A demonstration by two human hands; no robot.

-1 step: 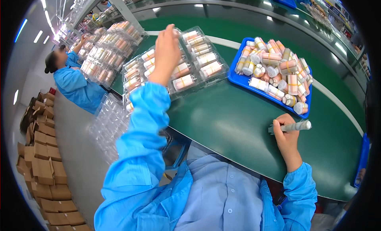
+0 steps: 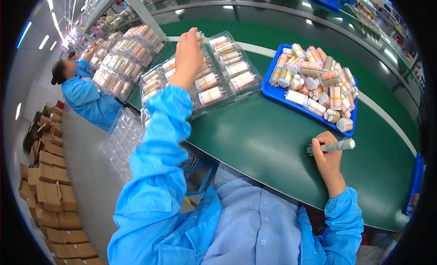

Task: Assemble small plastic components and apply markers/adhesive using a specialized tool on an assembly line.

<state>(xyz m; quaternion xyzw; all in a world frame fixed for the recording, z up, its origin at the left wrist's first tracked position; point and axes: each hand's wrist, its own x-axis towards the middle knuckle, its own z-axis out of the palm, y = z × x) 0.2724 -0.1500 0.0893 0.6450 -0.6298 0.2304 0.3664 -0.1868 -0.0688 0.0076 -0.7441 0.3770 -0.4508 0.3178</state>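
Observation:
My left hand is over a clear plastic tray with rows of pale pink and white cylinders. Its fingers are closed round a small cylindrical part, of which only a pale end with thin pins shows at the fingertips. Above the green table, my right hand grips a slim grey-white cylinder. A round whitish end of it points right, and a narrow end emerges on the left side of the fist. Beyond this hand lies a blue tray heaped with yellow-banded cylinders.
Stacked filled clear trays stand at the far left, beside a person in blue. Nested clear trays are at the table's left edge. Cardboard boxes line the floor. A metal post rises behind.
My left hand and sleeve have shifted very slightly over the clear tray. My right hand, with the grey-white cylinder, has moved a touch to the left.

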